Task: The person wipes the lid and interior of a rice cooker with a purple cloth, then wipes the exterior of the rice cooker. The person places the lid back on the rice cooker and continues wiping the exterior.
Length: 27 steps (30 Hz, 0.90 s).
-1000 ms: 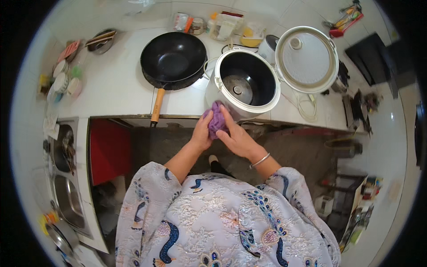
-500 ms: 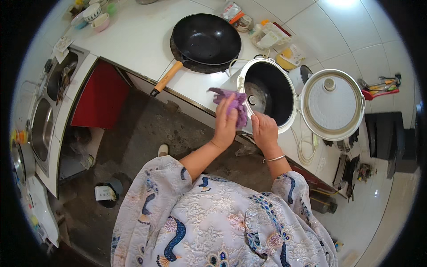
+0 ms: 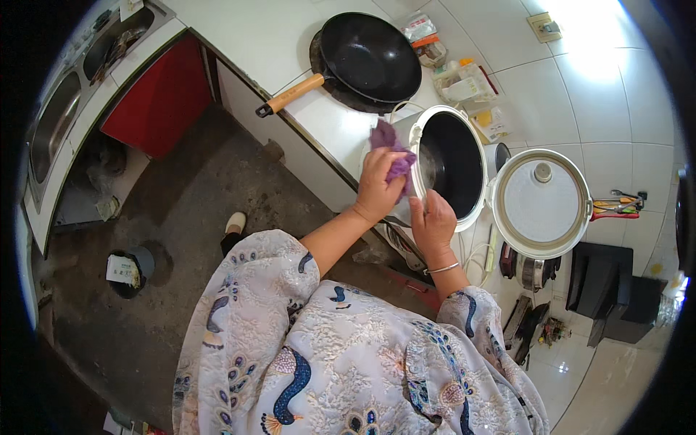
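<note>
A white rice cooker [image 3: 475, 212] stands at the counter's front edge, its dark inside facing up toward me. Hinged on the far right, its round lid [image 3: 540, 210] is swung fully back. My left hand [image 3: 378, 188] is closed around a crumpled purple cloth [image 3: 401, 168] and presses it to the left side of the cooker, just by the rim. On the near part of that rim, my right hand [image 3: 433, 223] grips with the thumb up along the edge; its other fingers are partly hidden. A bracelet circles the right wrist.
Behind the cooker, a black wok [image 3: 371, 58] with a wooden handle [image 3: 296, 93] sits on the stove. Packets and a plastic container [image 3: 466, 83] line the tiled wall. Left are a sink [image 3: 58, 119] and a red cabinet door [image 3: 163, 98]. A bin [image 3: 134, 272] stands on the floor.
My view has turned, so the counter, sink and bin sit differently in the picture. Both hands keep their holds on the cloth and the rim, the left one shifting slightly along the cooker's side.
</note>
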Motion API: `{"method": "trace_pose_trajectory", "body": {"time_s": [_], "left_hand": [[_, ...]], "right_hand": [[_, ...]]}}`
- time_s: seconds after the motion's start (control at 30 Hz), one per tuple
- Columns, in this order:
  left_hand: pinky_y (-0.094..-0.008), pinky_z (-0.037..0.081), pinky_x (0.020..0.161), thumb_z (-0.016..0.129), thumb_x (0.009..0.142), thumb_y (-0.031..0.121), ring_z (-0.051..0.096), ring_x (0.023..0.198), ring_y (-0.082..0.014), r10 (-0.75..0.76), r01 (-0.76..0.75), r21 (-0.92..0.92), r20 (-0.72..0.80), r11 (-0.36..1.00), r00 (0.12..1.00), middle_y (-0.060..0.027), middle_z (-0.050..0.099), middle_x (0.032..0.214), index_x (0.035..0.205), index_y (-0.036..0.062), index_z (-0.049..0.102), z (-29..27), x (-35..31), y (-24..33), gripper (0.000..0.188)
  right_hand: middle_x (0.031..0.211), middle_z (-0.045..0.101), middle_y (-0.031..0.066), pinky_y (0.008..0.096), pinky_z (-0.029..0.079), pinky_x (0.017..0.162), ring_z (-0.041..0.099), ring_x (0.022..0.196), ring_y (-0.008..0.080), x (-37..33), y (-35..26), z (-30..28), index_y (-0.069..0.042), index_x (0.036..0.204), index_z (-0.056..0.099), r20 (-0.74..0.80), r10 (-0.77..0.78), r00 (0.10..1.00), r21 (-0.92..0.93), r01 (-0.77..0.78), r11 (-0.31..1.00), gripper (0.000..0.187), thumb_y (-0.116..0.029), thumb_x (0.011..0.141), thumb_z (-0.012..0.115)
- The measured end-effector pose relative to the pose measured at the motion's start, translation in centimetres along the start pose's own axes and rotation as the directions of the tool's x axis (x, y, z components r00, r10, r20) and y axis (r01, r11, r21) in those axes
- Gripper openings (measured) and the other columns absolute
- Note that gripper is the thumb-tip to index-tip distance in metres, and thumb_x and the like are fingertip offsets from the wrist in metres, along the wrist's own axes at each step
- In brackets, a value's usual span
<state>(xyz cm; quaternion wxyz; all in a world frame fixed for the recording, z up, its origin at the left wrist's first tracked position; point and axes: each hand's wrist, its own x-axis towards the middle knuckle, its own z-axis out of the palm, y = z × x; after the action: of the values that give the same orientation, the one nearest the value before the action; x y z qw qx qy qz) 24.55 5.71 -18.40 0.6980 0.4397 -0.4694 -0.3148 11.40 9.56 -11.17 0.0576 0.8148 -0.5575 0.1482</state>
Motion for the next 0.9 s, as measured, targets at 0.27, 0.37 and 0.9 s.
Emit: {"method": "trace_pose_trajectory", "body": {"time_s": [0.27,0.37,0.9], "left_hand": [[-0.0296,0.050,0.076,0.053,0.091,0.005,0.059,0.090,-0.0173,-0.517,0.535,-0.162,0.142,0.829,0.844,-0.0079,0.061,0.100,0.114,0.0006,0.059,0.3,-1.8,-6.8,0.024],[-0.0323,0.049,0.079,0.060,0.091,0.010,0.059,0.089,-0.0157,-0.494,0.514,-0.223,0.142,0.828,0.858,-0.0074,0.062,0.095,0.109,-0.0014,0.062,-1.7,-1.7,-8.9,0.021],[-0.0251,0.051,0.076,0.057,0.095,0.011,0.060,0.084,-0.0101,-0.488,0.508,-0.293,0.144,0.810,0.861,-0.0046,0.064,0.099,0.114,-0.0024,0.061,-2.2,6.3,2.5,0.023]], "right_hand": [[0.069,0.058,0.0143,0.0460,0.043,0.060,0.057,0.066,0.0347,-0.6,1.1,0.1,-0.005,0.077,0.055,-0.010,0.077,0.997,-0.033,-0.077,0.996,0.035,-0.037,0.086,0.066],[0.105,0.063,0.0202,0.0451,0.045,0.091,0.058,0.102,0.0369,-0.6,0.3,-5.0,-0.002,0.104,0.063,-0.274,-0.055,0.960,0.286,0.136,0.949,0.034,-0.033,0.089,0.062],[0.138,0.047,0.0192,0.0473,0.031,0.110,0.043,0.129,0.0377,1.7,7.3,-13.7,-0.004,0.136,0.047,-0.572,0.128,0.810,0.072,-0.106,0.992,0.066,-0.018,0.077,0.074]]}}
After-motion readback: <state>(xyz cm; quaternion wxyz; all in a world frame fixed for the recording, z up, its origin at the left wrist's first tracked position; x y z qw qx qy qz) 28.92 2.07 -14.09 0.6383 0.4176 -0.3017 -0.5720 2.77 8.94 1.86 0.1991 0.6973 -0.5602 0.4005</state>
